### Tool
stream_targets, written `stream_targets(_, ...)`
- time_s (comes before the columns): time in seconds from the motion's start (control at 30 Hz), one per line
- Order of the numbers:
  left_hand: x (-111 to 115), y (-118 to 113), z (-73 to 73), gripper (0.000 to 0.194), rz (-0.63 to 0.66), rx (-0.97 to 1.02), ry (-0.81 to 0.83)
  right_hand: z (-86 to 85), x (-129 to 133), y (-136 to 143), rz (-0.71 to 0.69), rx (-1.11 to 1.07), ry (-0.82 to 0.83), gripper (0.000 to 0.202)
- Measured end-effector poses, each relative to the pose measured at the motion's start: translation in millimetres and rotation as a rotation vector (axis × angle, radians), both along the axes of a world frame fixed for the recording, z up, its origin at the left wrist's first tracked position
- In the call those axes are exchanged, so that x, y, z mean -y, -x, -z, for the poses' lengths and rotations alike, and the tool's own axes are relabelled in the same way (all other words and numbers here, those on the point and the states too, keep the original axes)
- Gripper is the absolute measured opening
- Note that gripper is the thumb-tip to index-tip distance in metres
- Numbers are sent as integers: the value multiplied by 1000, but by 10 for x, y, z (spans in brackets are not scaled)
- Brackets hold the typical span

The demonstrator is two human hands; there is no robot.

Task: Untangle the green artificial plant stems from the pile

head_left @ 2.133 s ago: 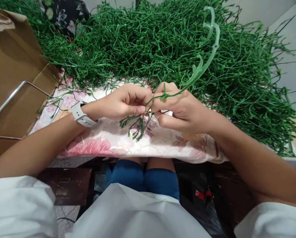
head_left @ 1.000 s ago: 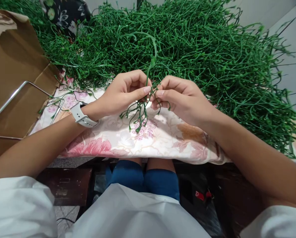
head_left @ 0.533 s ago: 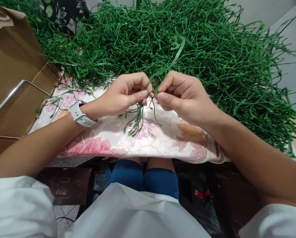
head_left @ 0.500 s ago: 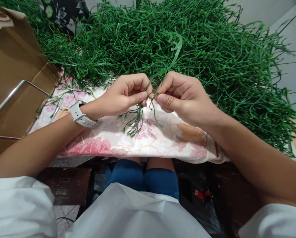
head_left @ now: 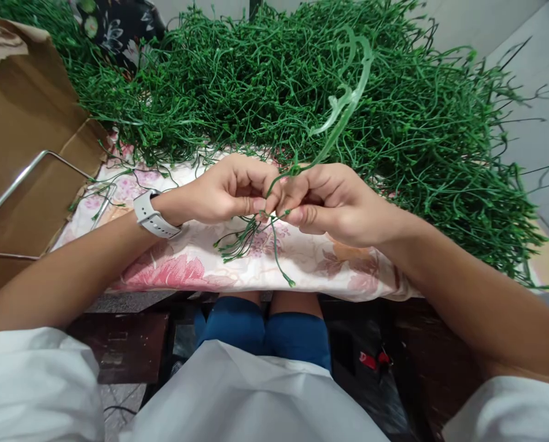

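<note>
My left hand (head_left: 237, 189) pinches a small bunch of thin green stems (head_left: 240, 242), whose tips hang below its fingers. Close beside it, fingertips nearly touching, my right hand (head_left: 332, 199) is closed on a green stem piece. From between the hands a pale green, curled plastic strip (head_left: 354, 98) rises to the upper right. One longer stem (head_left: 278, 258) dangles below the fingertips. Both hands are over a white floral cloth (head_left: 214, 270).
A large heap of green plastic stems (head_left: 256, 92) spreads behind the hands and to the right. At the left stand an open cardboard box (head_left: 26, 123) and a bent metal rod (head_left: 16, 187). A dark floral fabric (head_left: 118, 31) lies at the back left.
Both hands have moved slightly down, toward the cloth's front edge. The pale strip now reaches farther up and right, and the dangling stem hangs lower.
</note>
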State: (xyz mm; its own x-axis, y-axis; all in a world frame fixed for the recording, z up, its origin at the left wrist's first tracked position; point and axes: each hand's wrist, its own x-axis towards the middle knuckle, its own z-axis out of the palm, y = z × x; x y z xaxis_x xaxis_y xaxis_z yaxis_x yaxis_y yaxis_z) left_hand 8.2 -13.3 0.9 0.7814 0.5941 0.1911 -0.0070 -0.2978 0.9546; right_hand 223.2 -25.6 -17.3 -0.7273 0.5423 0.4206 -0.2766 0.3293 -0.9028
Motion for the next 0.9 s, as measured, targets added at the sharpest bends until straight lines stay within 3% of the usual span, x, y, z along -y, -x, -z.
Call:
stream_targets(0.33, 26, 3, 23, 47, 55, -8, 78, -46, 4, -6, -100, 43, 7, 23)
stream_targets(0.5, 39, -8, 39, 48, 73, -16, 99, -115, 17, -5, -137, 70, -66, 32)
stream_targets(0.67, 73, 13, 35, 49, 141, -38, 131, -87, 17, -33, -259, 16, -102, 24)
stream_targets(0.73, 100, 62, 2, 57, 74, -16, 152, -52, 4, -65, -335, 53, -102, 21)
stream_targets(0.8, 113, 124, -50, 63, -83, 32, 145, -33, -22, -96, -361, 121, -73, 22)
stream_targets(0.9, 66, 188, -107, 58, -270, 157, 120, -89, -70, -147, -268, 61, 3, 17)
